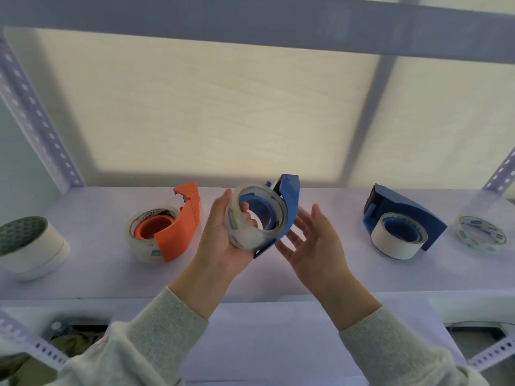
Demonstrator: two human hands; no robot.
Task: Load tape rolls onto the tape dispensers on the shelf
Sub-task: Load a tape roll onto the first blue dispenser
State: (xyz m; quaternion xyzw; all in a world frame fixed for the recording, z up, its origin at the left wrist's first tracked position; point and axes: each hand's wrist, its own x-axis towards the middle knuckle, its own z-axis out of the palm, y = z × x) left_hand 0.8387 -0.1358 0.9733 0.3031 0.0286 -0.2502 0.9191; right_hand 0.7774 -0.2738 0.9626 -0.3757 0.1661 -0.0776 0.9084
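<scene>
My left hand (223,240) holds a clear tape roll (250,235) seated around the hub of a blue tape dispenser (288,201), lifted above the shelf (92,274). My right hand (315,243) is open just right of the dispenser, fingers spread, fingertips near its lower edge. An orange dispenser (181,229) with a clear roll on its hub lies to the left. A second blue dispenser (404,215) at the right carries a white roll (390,243).
A large white roll with a dark patterned core (30,246) lies at the far left of the shelf. A thin loose tape roll (479,234) lies at the far right. Perforated metal uprights (36,115) frame the shelf; a beam (250,20) crosses overhead.
</scene>
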